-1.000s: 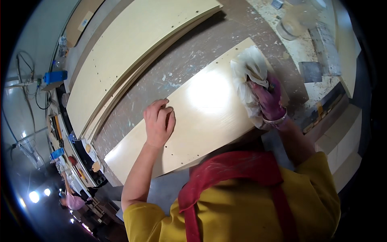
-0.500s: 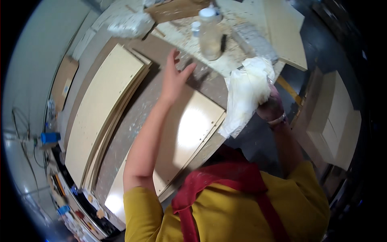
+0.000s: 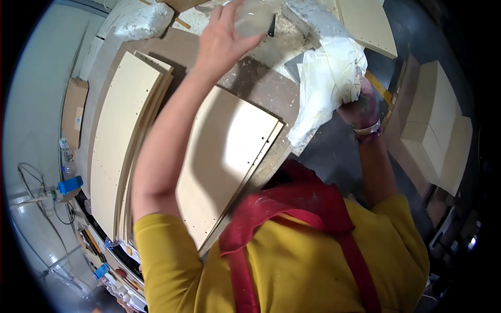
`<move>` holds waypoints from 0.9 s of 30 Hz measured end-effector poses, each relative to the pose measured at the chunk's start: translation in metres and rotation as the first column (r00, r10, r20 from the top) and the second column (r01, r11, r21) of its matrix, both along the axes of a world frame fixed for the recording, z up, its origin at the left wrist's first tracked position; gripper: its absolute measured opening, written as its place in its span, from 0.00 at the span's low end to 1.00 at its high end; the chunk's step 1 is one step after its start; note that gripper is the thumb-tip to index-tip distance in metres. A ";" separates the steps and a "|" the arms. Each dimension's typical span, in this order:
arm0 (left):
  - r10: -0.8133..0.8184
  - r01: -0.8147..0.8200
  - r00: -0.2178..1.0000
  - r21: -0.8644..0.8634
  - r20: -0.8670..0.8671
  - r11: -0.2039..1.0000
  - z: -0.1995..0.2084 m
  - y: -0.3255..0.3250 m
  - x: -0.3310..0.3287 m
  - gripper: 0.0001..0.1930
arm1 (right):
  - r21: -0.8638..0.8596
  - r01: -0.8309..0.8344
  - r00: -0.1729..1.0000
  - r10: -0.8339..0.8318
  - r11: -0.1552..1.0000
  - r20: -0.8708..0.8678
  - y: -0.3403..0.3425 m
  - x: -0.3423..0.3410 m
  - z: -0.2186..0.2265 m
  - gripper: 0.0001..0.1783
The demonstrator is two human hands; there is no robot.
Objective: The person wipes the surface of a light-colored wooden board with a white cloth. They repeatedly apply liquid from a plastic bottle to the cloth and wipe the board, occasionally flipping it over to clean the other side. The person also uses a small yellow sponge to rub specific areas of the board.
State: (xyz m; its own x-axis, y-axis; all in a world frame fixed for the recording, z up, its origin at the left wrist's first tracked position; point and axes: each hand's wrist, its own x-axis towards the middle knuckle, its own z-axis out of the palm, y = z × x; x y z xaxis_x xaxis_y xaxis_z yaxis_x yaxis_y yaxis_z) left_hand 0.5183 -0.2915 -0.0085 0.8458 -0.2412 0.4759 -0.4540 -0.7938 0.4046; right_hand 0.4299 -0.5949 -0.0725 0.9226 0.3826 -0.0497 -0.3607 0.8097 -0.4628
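My left hand (image 3: 220, 46) reaches out at the top of the view, thumb and fingers spread beside a translucent plastic bottle (image 3: 254, 20). Whether the fingertips touch the bottle I cannot tell. On the right, my right hand (image 3: 360, 107) is closed on a crumpled white cloth (image 3: 330, 73), which hangs down over the table's edge. Below my left forearm lie flat pale wooden panels (image 3: 229, 151) with small drilled holes, stacked and shining under the light. A second stack of curved pale panels (image 3: 122, 125) lies to the left.
A clear plastic-wrapped bundle (image 3: 145, 22) lies at the far left of the worktable (image 3: 255, 88). A plastic-covered block (image 3: 308, 21) and another pale panel (image 3: 368, 26) are at the far right. Beyond the table's right side stand stacked pale boards (image 3: 433, 125).
My left hand has moved farther forward, up to the bottle. My right hand still holds the cloth, and the view has shifted somewhat.
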 end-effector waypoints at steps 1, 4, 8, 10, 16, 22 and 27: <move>-0.026 0.022 0.999 0.176 0.022 0.984 0.013 0.003 -0.015 0.41 | 0.020 -0.034 0.996 0.032 0.999 0.077 0.005 0.001 0.002 0.25; -0.091 0.038 0.994 0.571 0.064 0.820 0.044 0.010 -0.063 0.40 | -0.300 0.011 0.985 0.042 0.954 0.169 0.028 -0.001 0.004 0.26; -0.074 0.001 0.995 0.729 0.068 0.685 0.072 0.017 -0.095 0.38 | -0.831 0.392 0.735 0.409 0.394 0.541 0.061 -0.001 -0.002 0.29; -0.030 -0.031 0.998 0.810 0.060 0.585 0.084 0.028 -0.105 0.37 | -0.789 0.238 0.790 0.359 0.567 0.496 0.074 0.000 -0.005 0.29; -0.135 -0.091 0.975 0.866 0.179 0.492 0.106 0.052 -0.124 0.27 | -0.225 -0.257 0.912 0.313 0.940 0.264 0.101 -0.006 0.002 0.28; -0.106 -0.129 0.977 0.911 0.184 0.391 0.116 0.057 -0.122 0.25 | 0.271 -0.316 0.900 0.378 0.909 -0.219 0.118 -0.017 -0.008 0.25; -0.137 -0.134 0.972 0.927 0.193 0.351 0.117 0.057 -0.117 0.27 | 0.250 -0.264 0.903 0.330 0.932 -0.276 0.116 -0.019 -0.033 0.23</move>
